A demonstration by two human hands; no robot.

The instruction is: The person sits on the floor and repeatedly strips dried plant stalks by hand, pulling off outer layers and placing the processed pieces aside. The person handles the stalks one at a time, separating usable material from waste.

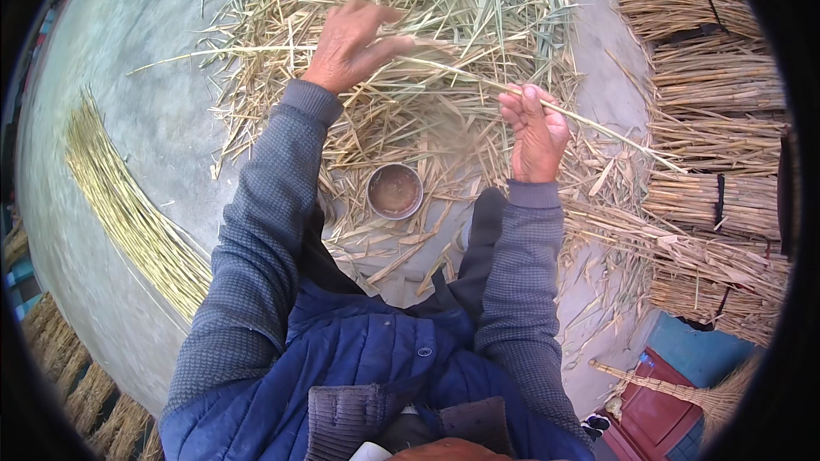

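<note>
The left hand (350,43) is raised over a loose heap of straw and dry leaves (427,51), its fingers (389,49) curled around one long thin stalk (461,72) near its left part. The right hand (536,132) grips the same stalk further along, thumb and fingers clenched on it, so the stalk runs slanting between both hands and sticks out past the right one toward the lower right. Both forearms wear grey knitted sleeves (256,248) over a blue padded jacket (367,367).

Below the hands, between the knees, a small round metal bowl (395,190) stands on the concrete floor (145,119); it holds something brownish, and straw scraps lie around it. To the left, well apart from the heap, a long neat row of stripped yellow stalks (128,213) lies curved on the floor. Along the right edge, tied bundles of reeds (717,77) are stacked, some bound with dark bands. At the lower right a straw broom (683,388) rests across a red box (653,410) beside a blue surface (709,350). No readable label or sign shows.
</note>
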